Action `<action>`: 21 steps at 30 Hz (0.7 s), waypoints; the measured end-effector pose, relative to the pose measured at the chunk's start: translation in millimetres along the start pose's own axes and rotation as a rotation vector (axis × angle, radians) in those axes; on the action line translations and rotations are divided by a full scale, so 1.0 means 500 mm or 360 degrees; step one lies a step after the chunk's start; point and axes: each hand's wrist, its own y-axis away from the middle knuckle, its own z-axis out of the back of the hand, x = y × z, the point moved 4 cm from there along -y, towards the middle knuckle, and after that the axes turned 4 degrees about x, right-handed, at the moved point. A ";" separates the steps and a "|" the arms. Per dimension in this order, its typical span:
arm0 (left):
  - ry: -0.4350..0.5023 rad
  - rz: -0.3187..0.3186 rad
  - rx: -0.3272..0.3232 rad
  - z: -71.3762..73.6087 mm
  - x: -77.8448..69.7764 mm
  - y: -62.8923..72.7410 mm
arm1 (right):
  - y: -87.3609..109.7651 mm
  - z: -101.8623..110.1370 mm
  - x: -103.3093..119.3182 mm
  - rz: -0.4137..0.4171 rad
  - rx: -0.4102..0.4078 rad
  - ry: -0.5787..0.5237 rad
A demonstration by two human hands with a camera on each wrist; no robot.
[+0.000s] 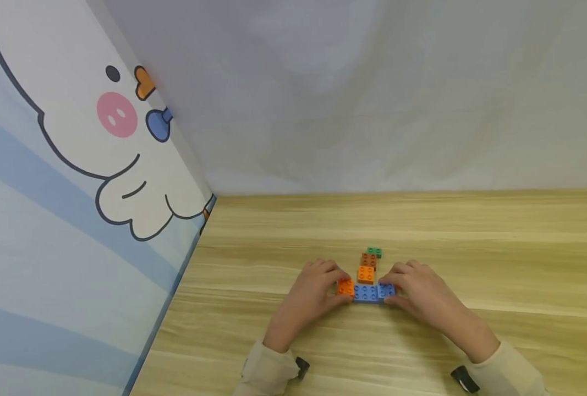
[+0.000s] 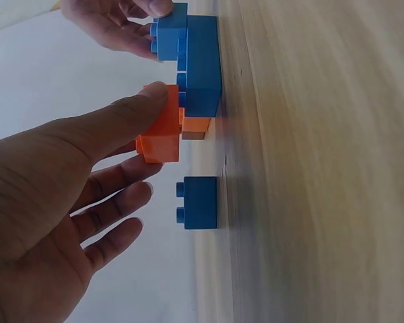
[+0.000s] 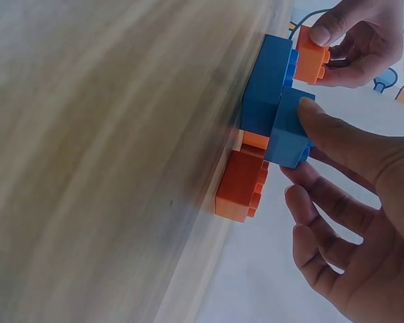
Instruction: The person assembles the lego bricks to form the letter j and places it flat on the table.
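My left hand [image 1: 313, 291] pinches an orange toy building brick [image 2: 163, 128] between thumb and fingers, at the left end of a long blue brick [image 1: 365, 293]. At the other end, my right hand [image 1: 419, 289] pinches a smaller blue brick [image 3: 289, 128]. Both held bricks are raised to the level of the long brick's studs and stick out past its ends. The long blue brick lies on the table, studs up. Another small blue brick [image 2: 200, 203] stands on the table beyond my left fingers, mostly hidden by that hand in the head view.
Behind the long brick, an orange brick [image 1: 366, 274], a brown-orange brick [image 1: 369, 260] and a green brick [image 1: 374, 252] run back in a row on the wooden table [image 1: 273, 220]. A pale wall [image 1: 372, 110] rises behind, and a cartoon-printed panel [image 1: 75, 220] borders the left.
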 end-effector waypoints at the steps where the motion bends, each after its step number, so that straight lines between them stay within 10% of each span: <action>1: -0.0005 -0.0001 0.0000 0.000 0.000 0.000 | 0.000 0.001 0.000 -0.0001 -0.0003 0.0003; 21: -0.0001 -0.0044 0.0023 -0.006 -0.012 -0.004 | 0.005 -0.004 0.002 0.0013 -0.0046 0.0016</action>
